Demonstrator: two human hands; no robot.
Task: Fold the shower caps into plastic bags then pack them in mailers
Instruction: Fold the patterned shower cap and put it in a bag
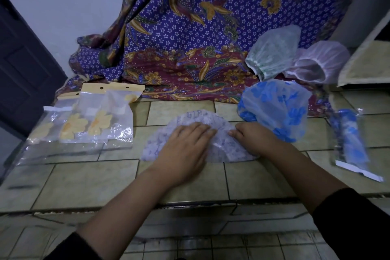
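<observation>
Pressing flat in the head view, your left hand [185, 143] lies with straight fingers on the folded shower cap [196, 117], says the first watcher. You grip nothing there; the palm and fingers just bear down on it.

Your right hand [253, 137], answers the second, has its fingers laid on the right half of the same cap, their tips almost meeting your left ones. It looks released as well, pushing rather than clutching.

First: That cap is pale with a faint lilac print, folded to a half-round. It sits on the tiled bench [84, 179] straight in front of you, its straight edge toward you.

Second: The blue-flowered cap [276, 107] lies puffed up just beside the folded one, near your right hand; I cannot tell whether the two touch. Behind it a green cap [272, 53] and a white cap [320, 63] rest against the batik cloth [190, 27] that hangs down onto the bench.

First: Further to your right lies the bagged blue cap [348, 139], rolled long inside clear plastic, with a white strip at its near end.

Second: On your left the plastic bags [84, 120] overlap one another, clear with yellow flowers and yellow header cards. Dark sleeves [358, 228] cover your arms near the elbows, and a dark door [25, 59] stands at the far left.
</observation>
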